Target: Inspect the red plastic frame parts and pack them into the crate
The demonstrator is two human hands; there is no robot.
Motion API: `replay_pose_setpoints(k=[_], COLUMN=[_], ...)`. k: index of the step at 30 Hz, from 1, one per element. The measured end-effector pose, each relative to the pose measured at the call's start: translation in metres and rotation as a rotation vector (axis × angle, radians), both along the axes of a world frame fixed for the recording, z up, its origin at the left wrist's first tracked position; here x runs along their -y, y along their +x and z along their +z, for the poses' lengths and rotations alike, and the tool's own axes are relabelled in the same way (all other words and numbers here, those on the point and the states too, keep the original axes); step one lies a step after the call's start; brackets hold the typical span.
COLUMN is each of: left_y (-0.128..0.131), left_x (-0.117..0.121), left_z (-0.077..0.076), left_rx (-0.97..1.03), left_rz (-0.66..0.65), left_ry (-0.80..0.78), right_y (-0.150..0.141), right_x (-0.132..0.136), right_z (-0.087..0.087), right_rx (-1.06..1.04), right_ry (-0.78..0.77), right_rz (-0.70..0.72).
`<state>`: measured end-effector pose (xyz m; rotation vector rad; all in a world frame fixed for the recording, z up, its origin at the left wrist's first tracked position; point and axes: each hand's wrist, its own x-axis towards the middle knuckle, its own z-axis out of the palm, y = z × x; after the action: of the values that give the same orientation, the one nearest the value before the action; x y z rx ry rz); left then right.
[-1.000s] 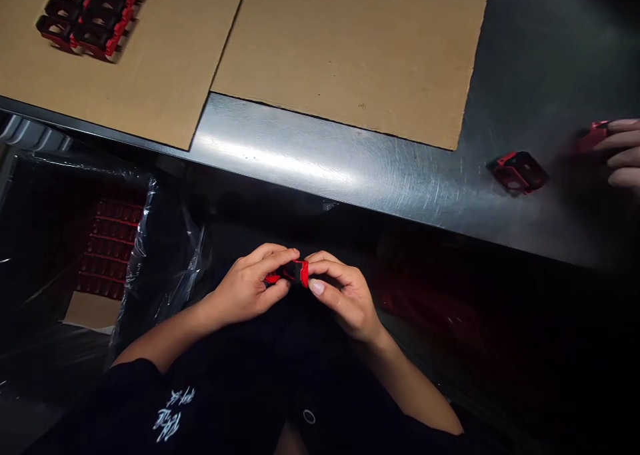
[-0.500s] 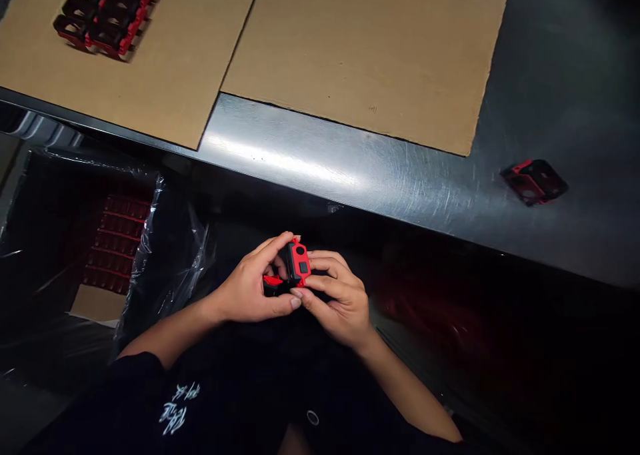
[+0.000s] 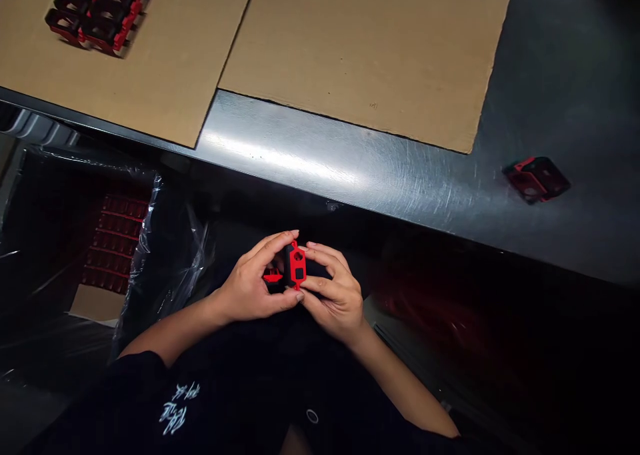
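Note:
Between my hands, in front of my body, is a small red and black plastic housing (image 3: 298, 266) with a round hole and a square opening in its red face. My left hand (image 3: 255, 275) is closed on its left side, thumb at the bottom and fingers at the top. Another red bit (image 3: 273, 276) shows inside the left palm; whether it belongs to the same housing I cannot tell. My right hand (image 3: 337, 292) grips the lower right edge, its thumb and a finger touching the housing while the upper fingers are stretched out beside it.
Cardboard sheets (image 3: 360, 55) lie on the metal table (image 3: 280, 145). Rows of similar red and black housings (image 3: 103, 15) stand at the upper left. A single housing (image 3: 537, 178) rests on the metal at the right. Below left, a plastic-lined bin (image 3: 155, 242) holds several red rows (image 3: 115, 242).
The housing has turned slightly in my fingers, its hole now facing me more directly. My right hand has shifted a little left. The view has moved slightly.

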<state>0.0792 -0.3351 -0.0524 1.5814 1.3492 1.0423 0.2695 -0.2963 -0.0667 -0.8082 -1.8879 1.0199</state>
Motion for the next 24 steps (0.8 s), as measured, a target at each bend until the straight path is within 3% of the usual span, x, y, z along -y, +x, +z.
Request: replay_pose_setpoints(k=[4,7,11,18,24], left_y=[-0.001,-0.001,0.0,0.002,0.005], left_x=[-0.002,-0.003,-0.001,0.003,0.003], left_z=[0.0,0.0,0.0,-0.004,-0.009], left_rx=[-0.031,-0.073,-0.106,-0.145,-0.276], left_rz=[0.0,0.02,0.025,0.018,0.019], left_ry=[0.108,0.167,0.134,0.119,0.293], right_y=[0.001,0.005,0.01,0.005,-0.002], right_x=[0.0,-0.001,-0.004,-0.002,-0.001], right_z=[0.003,0.007,0.012,0.017,0.017], right_rx=[-0.007,-0.034,-0.134,-0.224,-0.214], right_ry=[-0.062,-0.213,-0.458,-0.714,-0.808], right_rz=[0.042,0.082,0.036,0.021,0.001])
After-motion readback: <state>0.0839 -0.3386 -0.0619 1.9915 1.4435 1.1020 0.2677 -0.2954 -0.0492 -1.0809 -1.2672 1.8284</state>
